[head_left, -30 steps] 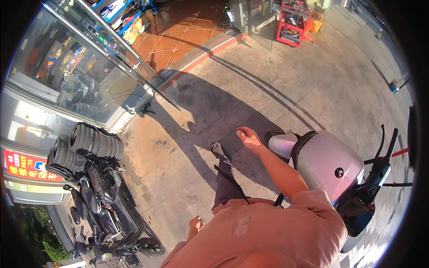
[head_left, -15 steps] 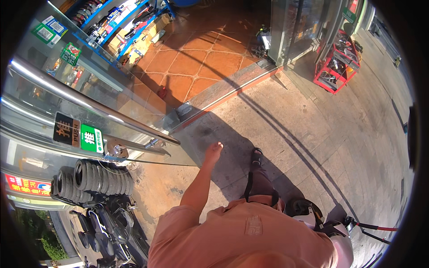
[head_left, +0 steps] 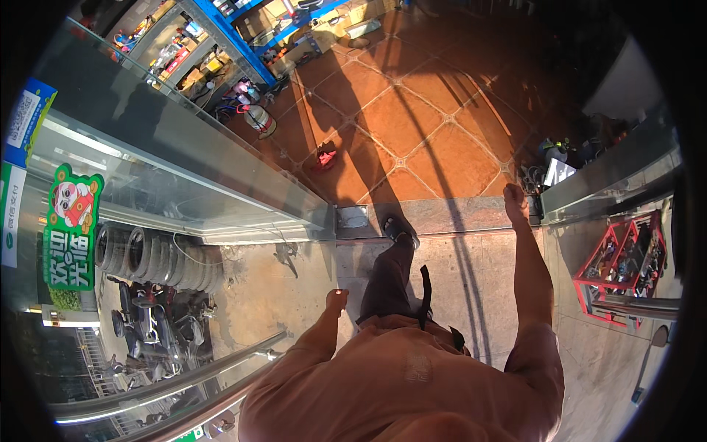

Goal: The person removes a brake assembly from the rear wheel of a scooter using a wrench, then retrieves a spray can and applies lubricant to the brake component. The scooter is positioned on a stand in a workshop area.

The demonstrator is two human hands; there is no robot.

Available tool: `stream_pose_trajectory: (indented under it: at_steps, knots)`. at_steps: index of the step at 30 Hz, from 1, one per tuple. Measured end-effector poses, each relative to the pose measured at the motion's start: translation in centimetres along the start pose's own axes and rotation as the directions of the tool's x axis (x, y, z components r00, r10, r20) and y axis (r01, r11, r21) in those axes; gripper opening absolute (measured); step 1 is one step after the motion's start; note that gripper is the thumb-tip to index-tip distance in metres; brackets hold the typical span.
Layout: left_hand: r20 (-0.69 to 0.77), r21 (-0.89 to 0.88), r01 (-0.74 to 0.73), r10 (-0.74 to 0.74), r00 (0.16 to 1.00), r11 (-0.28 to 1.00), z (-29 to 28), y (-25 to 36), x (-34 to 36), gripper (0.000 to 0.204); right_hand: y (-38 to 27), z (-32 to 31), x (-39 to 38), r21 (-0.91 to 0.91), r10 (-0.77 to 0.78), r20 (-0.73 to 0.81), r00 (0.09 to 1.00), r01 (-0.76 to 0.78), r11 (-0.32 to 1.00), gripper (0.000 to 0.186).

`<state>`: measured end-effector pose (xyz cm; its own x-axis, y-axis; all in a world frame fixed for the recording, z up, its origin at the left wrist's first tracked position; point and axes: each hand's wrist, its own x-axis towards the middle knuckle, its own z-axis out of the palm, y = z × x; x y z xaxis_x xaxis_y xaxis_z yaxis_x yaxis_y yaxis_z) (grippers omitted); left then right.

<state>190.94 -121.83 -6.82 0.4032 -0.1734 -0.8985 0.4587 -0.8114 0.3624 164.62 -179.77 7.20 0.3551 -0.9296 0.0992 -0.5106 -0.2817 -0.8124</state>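
One curled left hand (head_left: 337, 300) shows near a metal door handle (head_left: 243, 355), its length slanting up rightward at lower left. The right hand (head_left: 517, 202), also curled, appears over the crosswise threshold (head_left: 427, 218); how tightly both close, I cannot tell.

Tiled flr (head_left: 412, 110), orange-brown, spreads ahead of L hand (head_left: 337, 300) & R hand (head_left: 517, 200); small red item (head_left: 325, 158) lies on it str. ahead of L hand, white canister (head_left: 259, 120) stands farther ahead-left. Blue shelf (head_left: 254, 55) well beyond L hand, w/ cartons (head_left: 324, 37). Stone sill (head_left: 434, 216) ahead of L hand; sandalled foot (head_left: 400, 230) on or over it, can't tell. Pavement (head_left: 254, 317): tyres (head_left: 188, 261) stacked left of L hand, scooters (head_left: 155, 324) parked nr them; red cart (head_left: 593, 282) right of R hand, mixed items (head_left: 626, 254) in trays.
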Motion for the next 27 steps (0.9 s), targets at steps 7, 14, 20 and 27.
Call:
stream_pose_trajectory:
  at_steps: [7, 14, 20, 27]
  knots:
    - [-0.062, -0.13, 0.333, -0.343, 0.937, 0.934, -3.4, 21.2, 2.6, 0.024, -10.8, 14.8, 15.5, 0.096, -0.003, 0.362, 0.932, -0.034, 0.995, 0.04]
    - [-0.041, -0.47, -0.459, 0.5, 0.865, 0.754, -12.6, 60.2, 5.9, 0.018, -2.8, 16.6, 12.1, -0.486, 0.472, 0.514, 0.716, -0.21, 0.848, 0.023]
    - [-0.21, -0.522, -0.523, 0.493, 0.844, 0.673, -17.4, 73.8, 10.0, 0.024, 0.5, 22.9, 20.8, -0.684, 0.749, 0.367, 0.552, -0.385, 0.619, 0.033]
    - [0.03, -0.449, 0.09, -0.086, 0.996, 0.889, -19.5, 70.2, 14.2, 0.02, -13.6, 40.0, 50.2, -0.364, 0.645, 0.448, 0.618, -0.533, 0.764, 0.029]
